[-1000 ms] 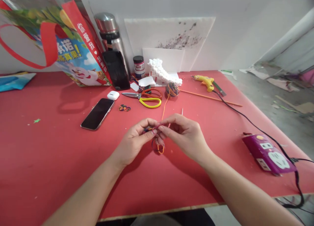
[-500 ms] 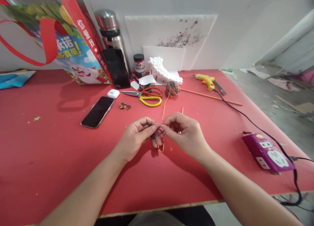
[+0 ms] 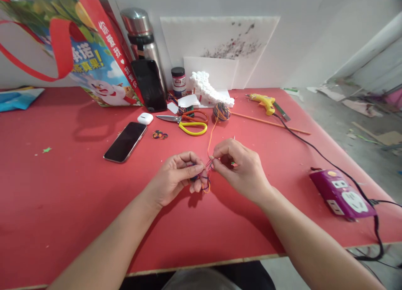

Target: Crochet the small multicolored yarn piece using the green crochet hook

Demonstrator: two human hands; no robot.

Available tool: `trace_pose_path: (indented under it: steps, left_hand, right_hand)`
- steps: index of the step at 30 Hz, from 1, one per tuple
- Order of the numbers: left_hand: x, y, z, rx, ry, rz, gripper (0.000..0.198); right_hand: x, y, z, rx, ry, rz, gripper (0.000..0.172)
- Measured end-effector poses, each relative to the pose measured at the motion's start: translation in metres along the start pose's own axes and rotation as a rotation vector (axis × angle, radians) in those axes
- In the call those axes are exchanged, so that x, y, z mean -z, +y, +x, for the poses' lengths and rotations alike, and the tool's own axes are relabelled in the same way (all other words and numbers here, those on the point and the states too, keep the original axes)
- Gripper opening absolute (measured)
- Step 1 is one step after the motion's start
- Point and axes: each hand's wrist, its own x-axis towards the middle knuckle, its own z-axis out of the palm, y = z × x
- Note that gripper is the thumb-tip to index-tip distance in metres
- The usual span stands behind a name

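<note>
1. Edging away from the left hand since the earlier frame, the right hand pinches orange yarn.
2. Left fingers grip a small multicoloured yarn piece above the bench.
3. Loop-making appears underway; the next move likely calls for even tension.

Soft sheen right across the worktop, smooth red! Fibrous, matt yarn in that ball at upper centre, and look, the flask at upper left shines, polished metal! Slick, plastic-looking film on the bag beside it; glassy black gloss on the flat phone. Scissors: bright metal blades, smooth plastic-looking handles! Over at right, the purple power strip, shiny plastic.
</note>
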Motion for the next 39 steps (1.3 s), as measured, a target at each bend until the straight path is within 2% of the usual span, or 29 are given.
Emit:
trace_pose_path:
  steps: [3, 6, 8, 12, 15, 18, 21, 24, 28, 31, 36, 39]
  left_hand:
    - [0.001, 0.001, 0.0, -0.009, -0.004, -0.014, 0.027]
    - [0.004, 0.001, 0.0, -0.031, -0.006, -0.043, 0.02]
    - [0.005, 0.001, 0.0, -0.034, -0.013, -0.059, 0.016]
    - [0.003, 0.003, -0.004, -0.021, -0.069, -0.058, 0.015]
    - [0.0, 0.004, -0.007, -0.036, -0.103, -0.028, 0.017]
    - [0.0, 0.004, -0.007, -0.049, -0.093, 0.001, 0.019]
    - [0.001, 0.003, -0.005, -0.052, -0.079, 0.014, 0.02]
    - [0.003, 0.005, -0.005, -0.073, -0.072, 0.027, 0.021]
    - [0.004, 0.012, -0.007, -0.136, -0.044, 0.076, 0.025]
    - [0.005, 0.016, -0.008, -0.186, -0.017, 0.183, 0.029]
    - [0.01, 0.016, -0.009, -0.222, 0.017, 0.43, 0.026]
    - [0.01, 0.015, -0.01, -0.267, 0.044, 0.524, 0.023]
  right_hand:
    - [-0.002, -0.001, 0.0, -0.015, 0.018, 0.072, 0.011]
    - [-0.002, -0.005, 0.001, -0.074, -0.002, 0.299, 0.009]
    - [-0.003, -0.008, 0.002, -0.16, -0.027, 0.509, 0.008]
    - [-0.003, -0.009, 0.005, -0.409, -0.053, 0.866, 0.028]
    - [-0.003, -0.007, 0.009, -0.557, -0.03, 0.977, 0.038]
    - [-0.003, -0.006, 0.011, -0.657, -0.015, 1.091, 0.04]
    - [-0.003, -0.007, 0.011, -0.708, -0.079, 1.164, 0.039]
    - [0.002, -0.009, 0.01, -0.582, -0.134, 1.002, 0.036]
    - [0.02, -0.013, 0.01, -0.177, -0.239, 0.609, 0.025]
    - [0.032, -0.016, 0.01, 0.089, -0.328, 0.36, 0.027]
    - [0.034, -0.016, 0.006, 0.233, -0.268, 0.044, 0.022]
    - [0.031, -0.013, 0.003, 0.259, -0.38, -0.082, 0.02]
